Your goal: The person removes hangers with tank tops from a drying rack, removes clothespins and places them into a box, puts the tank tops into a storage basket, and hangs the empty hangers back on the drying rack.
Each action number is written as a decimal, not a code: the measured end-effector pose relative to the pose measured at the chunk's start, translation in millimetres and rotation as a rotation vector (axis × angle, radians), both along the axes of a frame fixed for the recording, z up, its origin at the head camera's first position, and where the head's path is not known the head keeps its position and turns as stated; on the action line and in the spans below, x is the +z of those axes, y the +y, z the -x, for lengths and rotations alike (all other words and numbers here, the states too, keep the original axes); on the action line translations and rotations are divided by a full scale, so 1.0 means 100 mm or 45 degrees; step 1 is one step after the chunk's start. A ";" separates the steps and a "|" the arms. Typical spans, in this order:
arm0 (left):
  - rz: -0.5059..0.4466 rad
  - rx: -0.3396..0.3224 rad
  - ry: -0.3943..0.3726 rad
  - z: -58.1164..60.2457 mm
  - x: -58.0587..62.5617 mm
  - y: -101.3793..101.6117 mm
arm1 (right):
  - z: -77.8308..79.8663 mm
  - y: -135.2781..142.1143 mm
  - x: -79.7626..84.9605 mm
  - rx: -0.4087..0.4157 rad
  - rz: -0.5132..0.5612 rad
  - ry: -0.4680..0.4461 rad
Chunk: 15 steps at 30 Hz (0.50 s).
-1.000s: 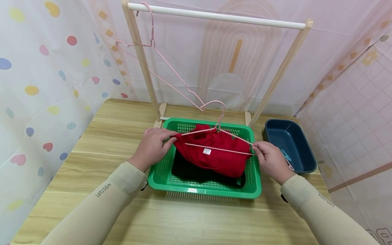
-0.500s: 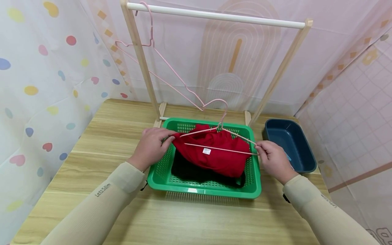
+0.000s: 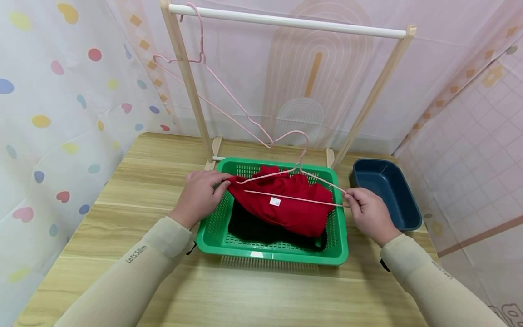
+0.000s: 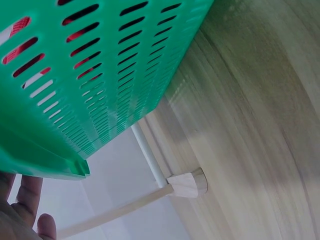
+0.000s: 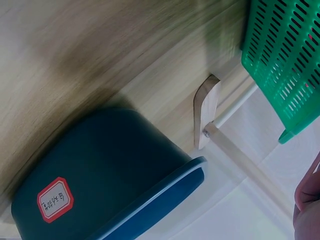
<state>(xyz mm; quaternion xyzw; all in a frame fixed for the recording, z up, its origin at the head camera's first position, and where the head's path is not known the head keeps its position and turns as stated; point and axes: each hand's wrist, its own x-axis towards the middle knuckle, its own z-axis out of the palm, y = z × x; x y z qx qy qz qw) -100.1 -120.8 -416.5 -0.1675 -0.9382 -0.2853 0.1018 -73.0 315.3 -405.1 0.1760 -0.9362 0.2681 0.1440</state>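
In the head view a red garment (image 3: 294, 217) with a small white label lies bunched in a green basket (image 3: 229, 250), over a black garment (image 3: 257, 231). My left hand (image 3: 202, 197) pinches the red garment's left edge between thumb and fingers, above the basket's left rim. My right hand (image 3: 371, 213) grips the right end of a pink hanger (image 3: 310, 200). The hanger spans the garment, hook upward, its left tip by the cloth near my left fingers. Both wrist views show mainly the basket's perforated sides; the grips are outside them.
Behind the basket stands a clothes rack with wooden posts and a white rail (image 3: 286, 21). A second pink hanger (image 3: 229, 91) hangs at its left end. A dark blue bin (image 3: 414, 213) sits to the right, with a red-bordered label (image 5: 55, 200) on its side.
My right hand has drawn the hanger slightly rightward, and its hook has shifted right too. The left hand has edged slightly left with the red garment's edge. The basket stays put.
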 end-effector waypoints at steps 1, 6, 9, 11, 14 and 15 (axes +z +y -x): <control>0.003 0.003 -0.005 0.00 0.00 0.00 | 0.00 0.00 0.00 -0.003 -0.001 0.000; 0.006 0.019 -0.024 0.00 -0.01 -0.01 | -0.02 0.02 0.01 -0.017 -0.005 -0.001; 0.013 0.029 -0.027 0.00 -0.01 -0.01 | -0.03 0.03 0.01 -0.021 -0.006 0.019; 0.016 0.034 -0.030 0.00 0.00 -0.01 | -0.03 0.03 0.01 -0.022 -0.005 0.032; 0.021 0.039 -0.038 0.00 0.00 -0.01 | -0.04 0.05 0.02 -0.026 -0.005 0.036; 0.023 0.041 -0.040 0.00 -0.01 -0.01 | -0.04 0.05 0.02 -0.029 -0.009 0.037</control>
